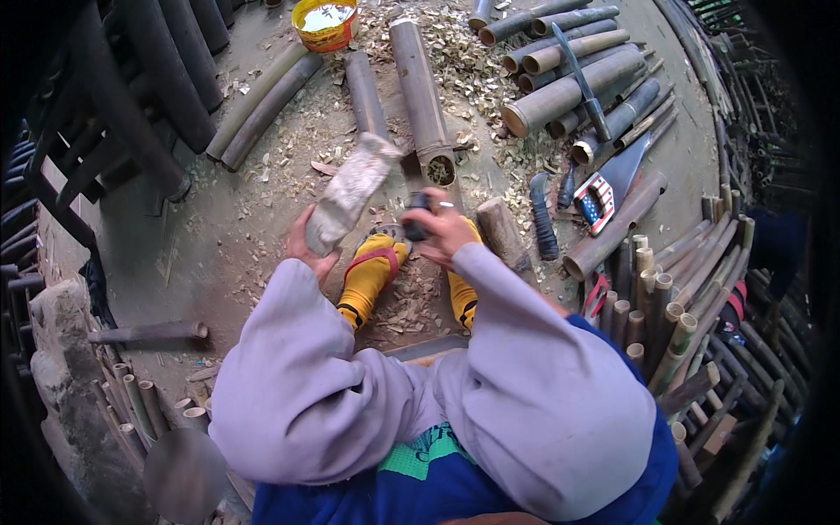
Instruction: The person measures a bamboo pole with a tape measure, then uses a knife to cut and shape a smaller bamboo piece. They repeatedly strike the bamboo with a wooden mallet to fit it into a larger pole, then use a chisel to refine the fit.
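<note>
In my left hand (303,238) is a pale, worn block of wood (360,188), held tilted with its far end up and to the right; motion blurs it. My right hand (444,232) is closed round a black handle (418,217). The rest of that tool is smeared and I cannot tell its kind. Just beyond my hands a thick bamboo pole (422,92) lies on the ground, its open near end towards me. A shorter bamboo piece (364,92) lies to its left. Below the hands are my feet in yellow socks (367,284).
Bamboo chips (472,61) cover the ground. To the right lie a long knife (582,83) on bamboo tubes, a saw (599,197), a black-wrapped tool (543,219) and a wood stump (500,229). A yellow-red bucket (325,39) stands far off. Upright bamboo (669,328) crowds the right.
</note>
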A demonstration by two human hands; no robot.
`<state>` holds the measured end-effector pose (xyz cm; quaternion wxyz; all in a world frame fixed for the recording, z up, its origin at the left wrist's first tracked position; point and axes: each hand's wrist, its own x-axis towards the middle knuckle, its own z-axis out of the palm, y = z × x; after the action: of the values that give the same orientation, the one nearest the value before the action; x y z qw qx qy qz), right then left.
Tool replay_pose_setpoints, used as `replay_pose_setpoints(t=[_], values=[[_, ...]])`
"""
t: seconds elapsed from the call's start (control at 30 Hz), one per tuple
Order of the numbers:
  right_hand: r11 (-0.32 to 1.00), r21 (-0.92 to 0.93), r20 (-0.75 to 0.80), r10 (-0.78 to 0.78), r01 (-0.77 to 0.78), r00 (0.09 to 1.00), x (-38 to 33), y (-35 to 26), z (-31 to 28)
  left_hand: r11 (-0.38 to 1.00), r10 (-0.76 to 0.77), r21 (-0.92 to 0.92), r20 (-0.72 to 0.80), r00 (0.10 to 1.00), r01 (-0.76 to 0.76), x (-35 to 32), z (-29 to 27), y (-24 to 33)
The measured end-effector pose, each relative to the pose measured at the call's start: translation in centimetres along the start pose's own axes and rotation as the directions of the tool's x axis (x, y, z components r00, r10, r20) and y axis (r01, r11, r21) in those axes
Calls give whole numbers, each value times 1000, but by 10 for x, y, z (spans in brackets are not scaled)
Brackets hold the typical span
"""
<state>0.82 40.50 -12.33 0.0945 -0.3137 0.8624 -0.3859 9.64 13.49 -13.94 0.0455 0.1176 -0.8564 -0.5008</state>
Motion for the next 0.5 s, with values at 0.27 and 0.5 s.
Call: replay_pose_setpoints(t=[0.27, 0.5], values=[[840, -195, -412, 398, -506, 820, -125, 82, -48, 897, 268, 313, 179, 947, -313, 51, 46, -7], [746, -239, -418, 499, -622, 759, -145, 102, -49, 862, 142, 421, 336, 931, -283, 49, 35, 0]])
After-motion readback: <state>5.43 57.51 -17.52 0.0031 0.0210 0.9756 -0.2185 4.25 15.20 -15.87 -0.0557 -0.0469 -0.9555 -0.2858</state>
